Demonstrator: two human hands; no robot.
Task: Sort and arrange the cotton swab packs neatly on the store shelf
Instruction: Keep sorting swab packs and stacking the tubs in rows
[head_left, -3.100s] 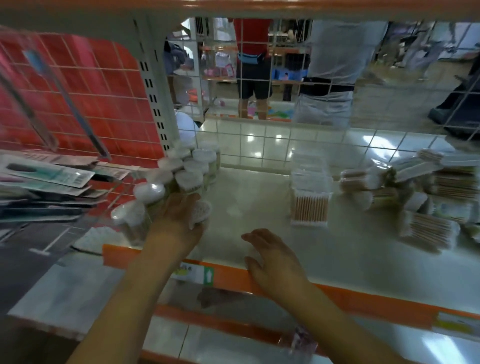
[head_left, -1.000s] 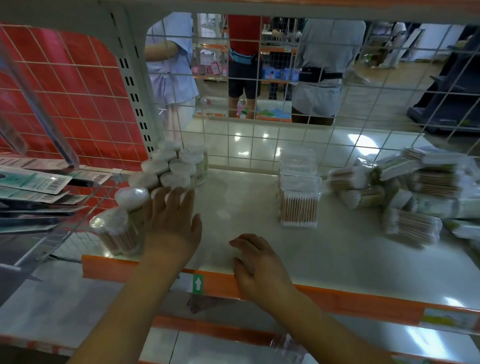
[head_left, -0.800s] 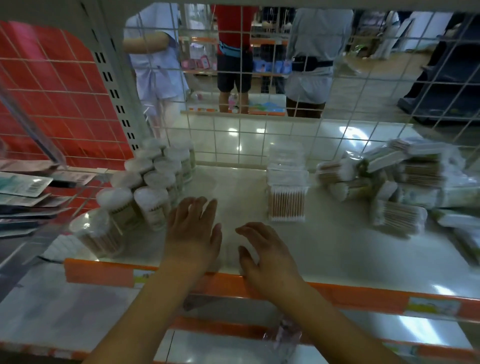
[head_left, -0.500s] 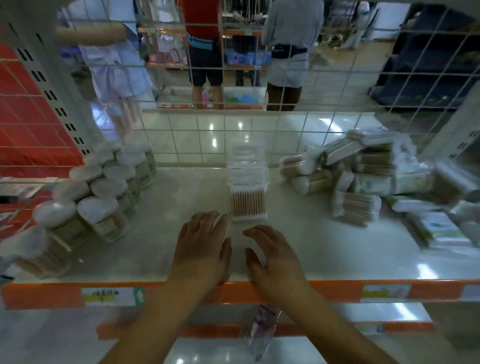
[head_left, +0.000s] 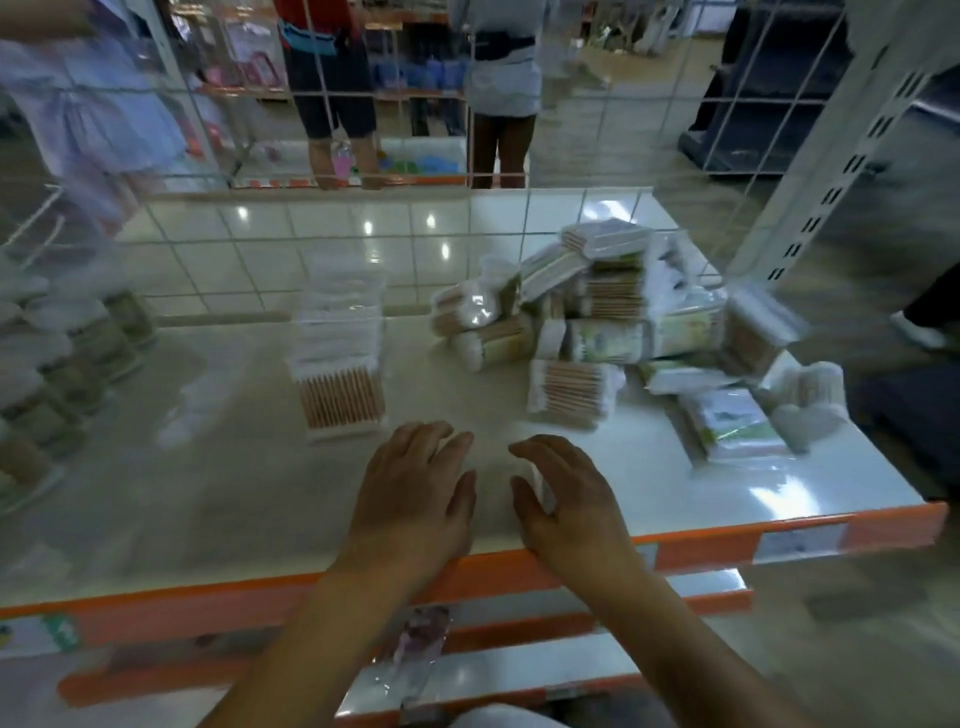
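Head view showed both hands resting palm-down near the shelf's (head_left: 675, 499) front edge, close together and well short of any stock. The left hand (head_left: 413, 493) lay flat with fingers spread, holding nothing; the right hand (head_left: 566, 499) was loosely curled and also empty. That placement looked like a pause between picks, probably to choose the next pack. Straight ahead of the left hand, a neat stack of boxed swabs (head_left: 340, 358) stood upright mid-shelf, wooden sticks showing through the clear walls. Toward the right back corner lay a jumbled heap of bagged swab packs (head_left: 597, 312), tilted over one another, with a flat pack (head_left: 732, 423) loose near the right edge. Round tubs (head_left: 78, 353) lined the left edge, too blurred to read their contents.
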